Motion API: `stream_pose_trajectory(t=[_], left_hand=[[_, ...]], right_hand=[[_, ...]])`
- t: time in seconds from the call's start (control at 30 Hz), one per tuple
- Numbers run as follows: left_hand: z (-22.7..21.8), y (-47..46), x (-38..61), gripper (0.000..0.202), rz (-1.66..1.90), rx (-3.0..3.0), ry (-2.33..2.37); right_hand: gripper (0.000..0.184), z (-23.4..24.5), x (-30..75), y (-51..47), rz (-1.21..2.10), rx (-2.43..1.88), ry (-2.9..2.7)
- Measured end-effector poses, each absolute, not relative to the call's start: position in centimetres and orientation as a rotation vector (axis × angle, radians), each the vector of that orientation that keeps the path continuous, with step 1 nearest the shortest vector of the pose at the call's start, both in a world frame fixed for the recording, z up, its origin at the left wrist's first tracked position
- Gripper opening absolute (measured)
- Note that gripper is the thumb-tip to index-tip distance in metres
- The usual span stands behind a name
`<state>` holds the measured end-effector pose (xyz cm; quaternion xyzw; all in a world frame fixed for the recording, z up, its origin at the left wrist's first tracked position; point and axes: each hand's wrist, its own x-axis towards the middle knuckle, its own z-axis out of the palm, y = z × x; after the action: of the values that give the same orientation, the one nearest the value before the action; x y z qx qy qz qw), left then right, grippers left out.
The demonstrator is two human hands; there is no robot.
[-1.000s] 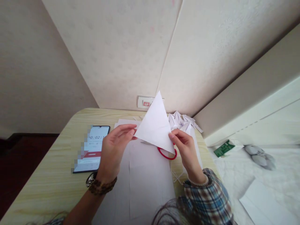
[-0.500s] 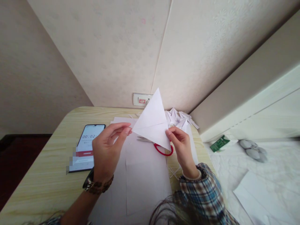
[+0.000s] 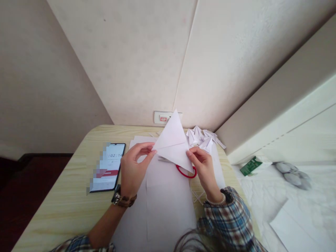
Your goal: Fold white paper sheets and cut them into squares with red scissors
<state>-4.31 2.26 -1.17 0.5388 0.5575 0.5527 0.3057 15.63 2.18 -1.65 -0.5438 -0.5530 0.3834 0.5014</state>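
A white sheet of paper folded into a triangle (image 3: 173, 140) is held up between both hands, point upward, with a crease line across it. My left hand (image 3: 136, 164) pinches its left corner between thumb and fingers. On the right edge, my right hand (image 3: 201, 164) grips it the same way. Behind and below the folded paper lie scissors (image 3: 195, 172) with red handles, partly hidden by it. They rest on flat white paper sheets (image 3: 168, 206) spread over the table.
Several folded white paper pieces (image 3: 201, 136) sit at the table's back right. A phone (image 3: 109, 171) showing a timer lies left on the wooden table (image 3: 65, 196). To the right are a green-and-white packet (image 3: 252, 166), a grey object (image 3: 294, 175) and white paper (image 3: 296, 224) on a pale quilted surface.
The view has shifted, so the table and things appear slightly lower and further right. My left hand has closed its thumb and fingers onto the paper's left corner.
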Motion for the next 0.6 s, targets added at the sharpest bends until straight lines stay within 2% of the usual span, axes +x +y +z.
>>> stream_pose_trajectory(t=[0.6], left_hand=[[-1.19, 2.16, -4.37, 0.017, 1.452, 1.495, 1.538]], right_hand=[[0.023, -1.53, 15.88, 1.95, 0.881, -1.286, -1.407]])
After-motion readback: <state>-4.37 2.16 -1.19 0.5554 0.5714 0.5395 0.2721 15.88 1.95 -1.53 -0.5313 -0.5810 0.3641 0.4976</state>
